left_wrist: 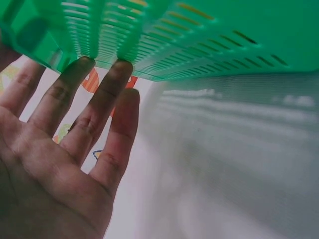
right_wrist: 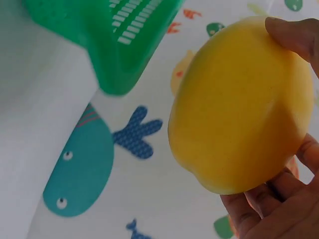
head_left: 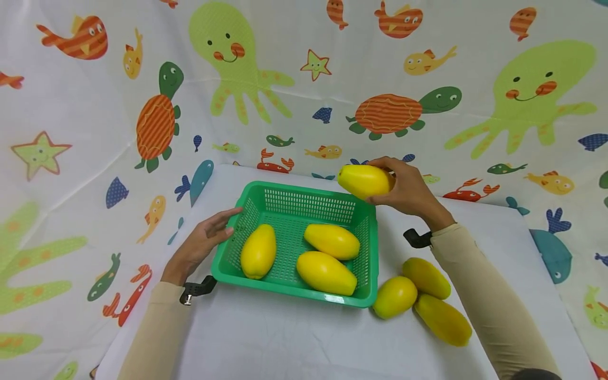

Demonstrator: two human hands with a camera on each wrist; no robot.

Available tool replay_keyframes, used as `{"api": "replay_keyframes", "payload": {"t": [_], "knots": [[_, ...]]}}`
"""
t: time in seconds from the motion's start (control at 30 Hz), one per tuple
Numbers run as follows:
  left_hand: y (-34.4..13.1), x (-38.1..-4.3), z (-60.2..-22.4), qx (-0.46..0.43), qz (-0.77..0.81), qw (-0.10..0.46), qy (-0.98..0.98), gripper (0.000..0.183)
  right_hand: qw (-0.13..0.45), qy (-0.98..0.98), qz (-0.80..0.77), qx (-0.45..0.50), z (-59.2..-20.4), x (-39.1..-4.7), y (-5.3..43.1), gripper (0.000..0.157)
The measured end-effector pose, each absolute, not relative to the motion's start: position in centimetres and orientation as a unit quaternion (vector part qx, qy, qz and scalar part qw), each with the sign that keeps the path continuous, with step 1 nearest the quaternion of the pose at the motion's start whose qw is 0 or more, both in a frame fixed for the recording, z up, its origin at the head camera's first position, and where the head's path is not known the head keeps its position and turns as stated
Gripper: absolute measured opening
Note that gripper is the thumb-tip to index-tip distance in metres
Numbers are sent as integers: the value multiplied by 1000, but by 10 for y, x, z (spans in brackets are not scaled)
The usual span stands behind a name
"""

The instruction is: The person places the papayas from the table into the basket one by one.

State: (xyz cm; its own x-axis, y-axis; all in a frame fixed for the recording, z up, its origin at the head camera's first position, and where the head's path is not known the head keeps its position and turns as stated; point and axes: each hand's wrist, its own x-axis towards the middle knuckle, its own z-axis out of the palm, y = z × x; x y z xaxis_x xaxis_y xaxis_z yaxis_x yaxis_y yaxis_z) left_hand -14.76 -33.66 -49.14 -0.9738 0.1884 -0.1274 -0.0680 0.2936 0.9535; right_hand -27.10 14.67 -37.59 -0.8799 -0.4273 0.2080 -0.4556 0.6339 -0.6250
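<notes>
In the head view my right hand point(head_left: 404, 187) grips a yellow papaya point(head_left: 364, 181) above the back right corner of a green plastic basket point(head_left: 294, 298). The right wrist view shows the papaya point(right_wrist: 244, 109) between the thumb point(right_wrist: 296, 37) and the other fingers, with the basket's corner point(right_wrist: 117, 74) beside it. Three more yellow papayas lie in the basket: one at the left point(head_left: 258, 252) and two at the right point(head_left: 328, 273). My left hand point(head_left: 204, 240) is at the basket's left end, its extended fingertips right at the slotted wall in the left wrist view.
On the white-covered table point(head_left: 266, 343), three papayas, some greenish, lie together outside the basket's right front corner, one of them point(head_left: 395, 297) close against it. A white curtain point(head_left: 294, 31) printed with sea animals hangs behind and along the left.
</notes>
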Motion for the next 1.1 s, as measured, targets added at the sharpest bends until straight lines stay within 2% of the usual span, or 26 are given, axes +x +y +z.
{"api": "replay_keyframes", "payload": {"t": [0.37,1.1], "knots": [[-337,-146,-492,37,596,109,795,49,5,-886,354,300,-369,-260,99,74],[-337,-146,-492,42,599,106,793,49,-44,-879,345,326,-377,-246,27,73]]}}
